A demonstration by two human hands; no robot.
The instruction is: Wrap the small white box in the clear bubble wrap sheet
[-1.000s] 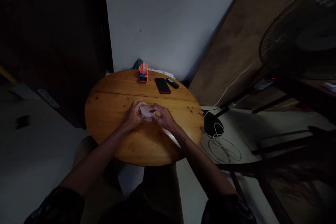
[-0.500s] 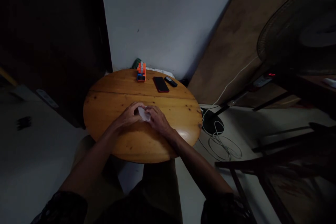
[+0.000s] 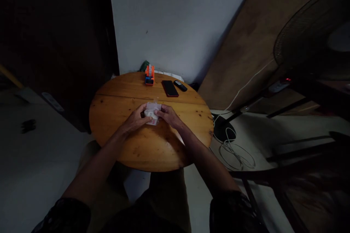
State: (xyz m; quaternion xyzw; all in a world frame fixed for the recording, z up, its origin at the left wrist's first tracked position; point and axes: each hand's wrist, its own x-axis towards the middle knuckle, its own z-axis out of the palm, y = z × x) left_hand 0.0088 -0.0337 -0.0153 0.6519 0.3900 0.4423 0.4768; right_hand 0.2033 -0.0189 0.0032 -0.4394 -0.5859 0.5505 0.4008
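Between my two hands is a small whitish packet (image 3: 152,113), partly see-through like a plastic bag, with a reddish print mark near its lower edge. My left hand (image 3: 136,118) grips its left side, thumb across the front. On its right side my right hand (image 3: 168,115) holds it, with thumb and fingers closed on the edge. The packet is over the middle of an oval wooden table (image 3: 131,145). What lies inside the packet is too small and dim to name.
Toward the back of the table stand an orange tape dispenser (image 3: 149,75), a dark smartphone (image 3: 170,88) with a red edge and a small black keypad phone or remote (image 3: 180,85). A wall rises behind. On the right are a fan (image 3: 308,32) and coiled cable (image 3: 232,149) on the floor.
The packet has turned so that its flat printed face shows. My fingers have shifted to its two sides, thumbs in front. The view has moved slightly.
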